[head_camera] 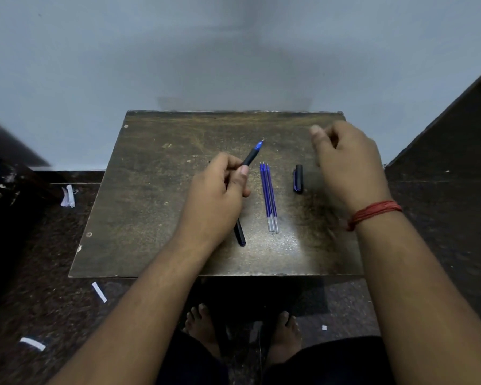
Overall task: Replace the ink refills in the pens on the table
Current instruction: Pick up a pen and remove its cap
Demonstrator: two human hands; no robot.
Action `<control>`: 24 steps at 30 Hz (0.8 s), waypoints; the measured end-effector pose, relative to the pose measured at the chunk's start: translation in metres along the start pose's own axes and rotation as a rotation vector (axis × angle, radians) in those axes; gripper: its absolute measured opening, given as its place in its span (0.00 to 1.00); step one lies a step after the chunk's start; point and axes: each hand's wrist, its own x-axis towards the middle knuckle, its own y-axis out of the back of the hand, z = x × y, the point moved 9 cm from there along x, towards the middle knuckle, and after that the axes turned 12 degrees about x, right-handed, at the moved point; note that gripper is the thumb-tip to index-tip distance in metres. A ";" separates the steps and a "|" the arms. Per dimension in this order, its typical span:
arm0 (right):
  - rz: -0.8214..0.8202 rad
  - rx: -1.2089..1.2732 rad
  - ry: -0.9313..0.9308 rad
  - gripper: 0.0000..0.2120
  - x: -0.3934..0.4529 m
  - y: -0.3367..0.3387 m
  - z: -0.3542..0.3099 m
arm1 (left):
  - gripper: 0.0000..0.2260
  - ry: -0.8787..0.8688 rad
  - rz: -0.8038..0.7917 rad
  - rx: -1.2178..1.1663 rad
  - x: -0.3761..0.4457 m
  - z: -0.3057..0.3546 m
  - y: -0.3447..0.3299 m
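My left hand grips an uncapped black pen with a blue tip that points up and away to the right. Another black pen lies on the table under that hand, only its near end showing. Three blue ink refills lie side by side in the middle of the small dark wooden table. A black pen cap rests to their right. My right hand, blurred, hovers above the table's right side with fingers loosely curled, and I see nothing in it.
The table stands against a pale wall. Dark speckled floor surrounds it, with white paper scraps to the left and near front. My bare feet show under the table's near edge. A dark slanted surface rises at the right.
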 end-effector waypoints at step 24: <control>-0.604 0.582 0.243 0.07 -0.034 -0.049 -0.055 | 0.13 -0.087 -0.206 -0.033 -0.001 0.017 -0.005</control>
